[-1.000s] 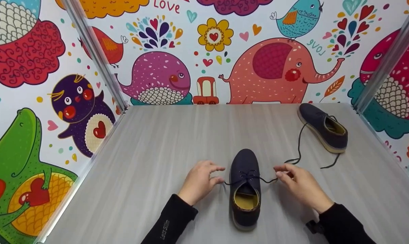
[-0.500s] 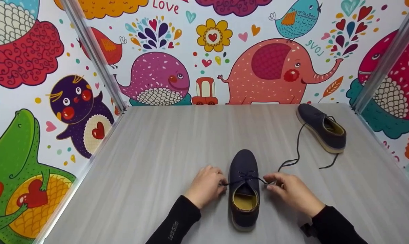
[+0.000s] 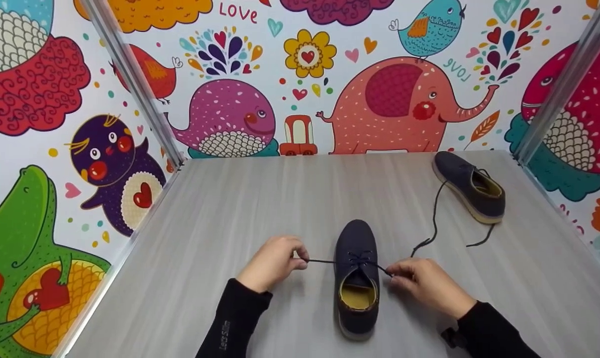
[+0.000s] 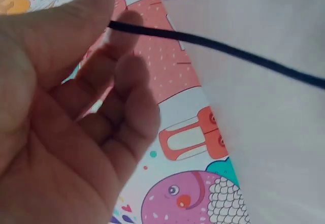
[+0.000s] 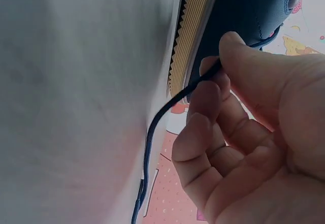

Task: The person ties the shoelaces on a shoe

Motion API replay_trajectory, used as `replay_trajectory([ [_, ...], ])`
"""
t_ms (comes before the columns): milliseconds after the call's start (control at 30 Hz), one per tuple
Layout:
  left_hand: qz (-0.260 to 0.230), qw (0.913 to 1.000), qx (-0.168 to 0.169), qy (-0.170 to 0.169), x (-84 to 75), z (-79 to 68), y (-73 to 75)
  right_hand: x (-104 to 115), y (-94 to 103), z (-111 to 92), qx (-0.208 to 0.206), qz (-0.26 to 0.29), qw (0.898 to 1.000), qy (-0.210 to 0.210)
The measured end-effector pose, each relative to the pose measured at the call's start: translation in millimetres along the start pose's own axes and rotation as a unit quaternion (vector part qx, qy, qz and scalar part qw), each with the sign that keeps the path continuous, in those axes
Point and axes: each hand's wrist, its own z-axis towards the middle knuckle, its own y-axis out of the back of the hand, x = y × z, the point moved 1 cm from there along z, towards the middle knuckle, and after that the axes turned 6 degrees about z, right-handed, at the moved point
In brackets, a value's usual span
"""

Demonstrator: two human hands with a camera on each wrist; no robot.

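Observation:
A dark navy shoe (image 3: 355,238) with a yellow insole stands upright on the table, toe pointing away from me. To its left, my left hand (image 3: 274,261) pinches one end of the shoelace (image 3: 322,261), which runs taut from the shoe. In the left wrist view, thumb and fingertips of the left hand (image 4: 76,97) hold the dark lace (image 4: 218,45). Close to the shoe's right side, my right hand (image 3: 427,283) pinches the other lace end. The right wrist view shows the lace (image 5: 152,127) passing between thumb and fingers of that hand (image 5: 249,117) and trailing downward.
A matching shoe (image 3: 471,186) lies angled at the back right, its loose laces (image 3: 435,211) spread on the grey wood-look table (image 3: 230,199). Printed panels with cartoon animals (image 3: 389,104) wall in the back and sides, joined by metal corner posts (image 3: 136,79).
My left hand has taken hold of the lace end and drawn it leftward until straight. The right hand has moved in nearer the shoe along its lace. Both shoes stay in place.

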Motion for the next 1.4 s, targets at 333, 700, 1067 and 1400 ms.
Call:
replay_trajectory([
  [333, -0.349, 0.9333, -0.039, 0.076, -4.9, 13.2, -10.7, 0.2, -0.2, -0.3, -0.006, 0.004, 1.000, 0.009],
  [700, -0.567, 0.8221, -0.039, 0.038, -38.0, 32.9, -40.4, 1.3, -1.0, -0.6, -0.012, 0.041, 0.999, 0.007],
  [1067, -0.563, 0.8219, -0.058, 0.063, -48.6, 35.3, -48.3, 3.7, 4.9, -0.8, 0.012, 0.075, 0.997, -0.031],
  [1400, -0.544, 0.8348, -0.064, 0.055, -51.3, 34.5, -46.6, 17.9, 20.9, 0.3, -0.123, 0.224, 0.949, -0.183],
])
